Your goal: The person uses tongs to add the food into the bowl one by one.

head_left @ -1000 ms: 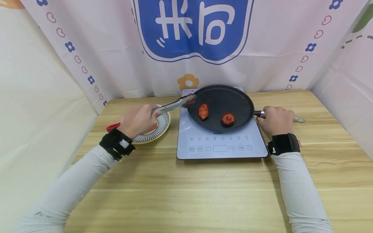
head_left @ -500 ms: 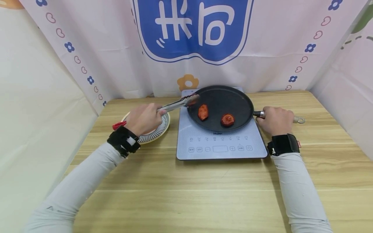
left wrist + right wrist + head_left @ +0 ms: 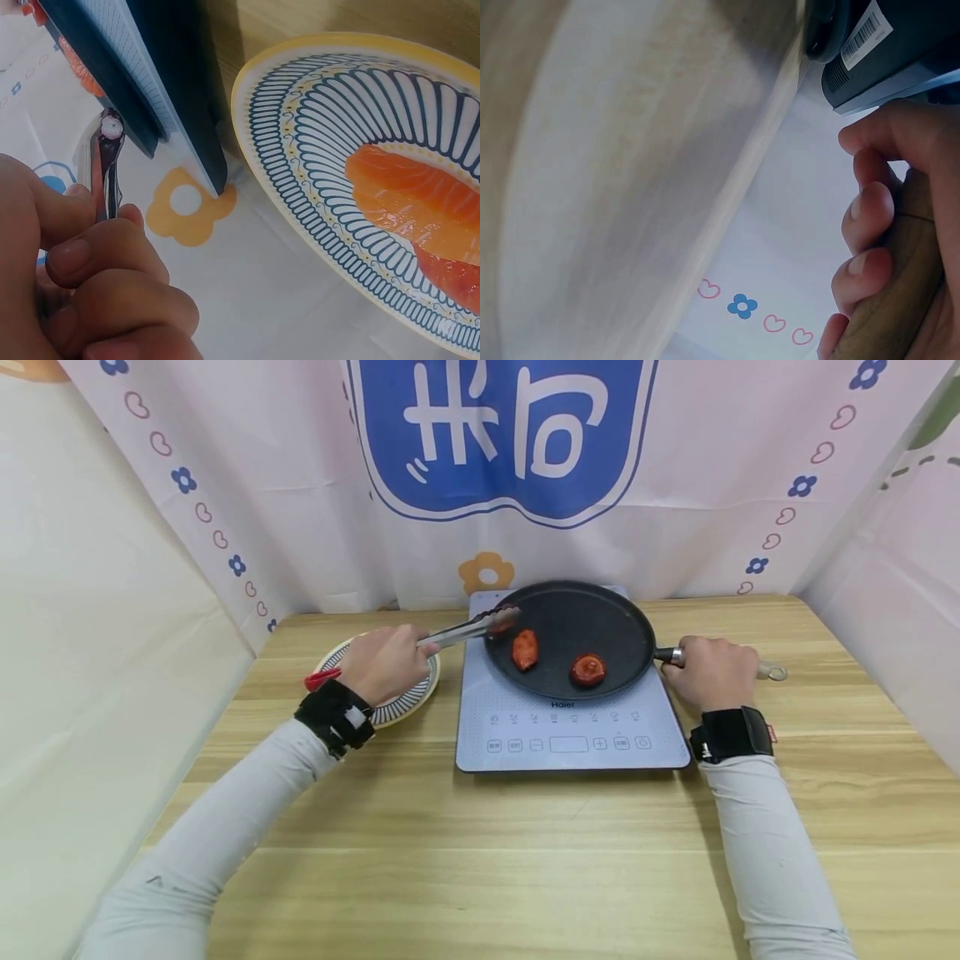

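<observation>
My left hand [image 3: 386, 664] grips metal tongs [image 3: 457, 632] with a red end behind the wrist. Their scalloped tips overlap the left rim of the black flat pan [image 3: 570, 618], and a reddish piece shows right at them. Inside the pan lie an orange-red oval piece [image 3: 525, 649] and a round red-brown piece [image 3: 588, 670]. My right hand [image 3: 712, 672] grips the pan's wooden handle [image 3: 907, 277], its fingers curled round it. Beneath the left hand is a striped plate [image 3: 259, 120] with orange salmon slices [image 3: 412, 195] and a redder piece [image 3: 454, 277] on it.
The pan sits on a white Haier induction cooker [image 3: 480, 727], its touch buttons facing the near side. A printed white curtain [image 3: 300, 527] hangs close behind the wooden table [image 3: 525, 860]. Pale fabric [image 3: 112, 610] closes off the left side.
My left hand has moved to the right with the tongs, whose tips now reach farther over the pan's left side. The right hand and the pan stay in place.
</observation>
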Demonstrator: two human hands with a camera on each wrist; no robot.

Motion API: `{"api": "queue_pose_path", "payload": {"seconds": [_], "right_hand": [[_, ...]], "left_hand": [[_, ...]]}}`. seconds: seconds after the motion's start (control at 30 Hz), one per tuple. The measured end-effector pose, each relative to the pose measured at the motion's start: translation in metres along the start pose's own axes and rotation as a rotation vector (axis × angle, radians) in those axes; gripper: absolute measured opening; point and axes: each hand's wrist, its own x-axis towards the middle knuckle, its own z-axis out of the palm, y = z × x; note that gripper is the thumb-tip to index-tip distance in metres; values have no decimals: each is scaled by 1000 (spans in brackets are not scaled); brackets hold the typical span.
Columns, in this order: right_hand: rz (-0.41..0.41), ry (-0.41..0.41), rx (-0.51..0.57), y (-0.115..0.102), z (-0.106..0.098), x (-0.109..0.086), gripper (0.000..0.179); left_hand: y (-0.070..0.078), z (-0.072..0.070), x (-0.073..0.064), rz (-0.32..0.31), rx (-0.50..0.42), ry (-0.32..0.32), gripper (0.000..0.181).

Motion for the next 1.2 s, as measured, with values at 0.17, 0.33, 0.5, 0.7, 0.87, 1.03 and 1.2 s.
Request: {"api": "queue_pose_path", "payload": {"seconds": [0.17, 0.33, 0.5, 0.7, 0.87, 1.03, 1.2], "right_hand": [[2, 0, -1, 0, 0, 0, 30], [4, -6, -2, 0, -1, 0, 31], [6, -11, 0, 0, -1, 0, 30], [6, -13, 3, 0, -1, 0, 30], [6, -9, 2, 0, -2, -1, 30], [6, -10, -1, -1, -2, -1, 30], [8, -16, 2, -1, -2, -1, 29]], "left_hand": [[2, 0, 3, 6, -10, 12, 35], [5, 1, 8, 3, -21, 11, 34], [9, 3, 14, 7, -47, -7, 34], [14, 4, 21, -9, -45, -29, 36], [19, 4, 28, -38, -42, -67, 38], [22, 6, 33, -45, -49, -99, 41], [26, 7, 36, -48, -61, -112, 43]]}}
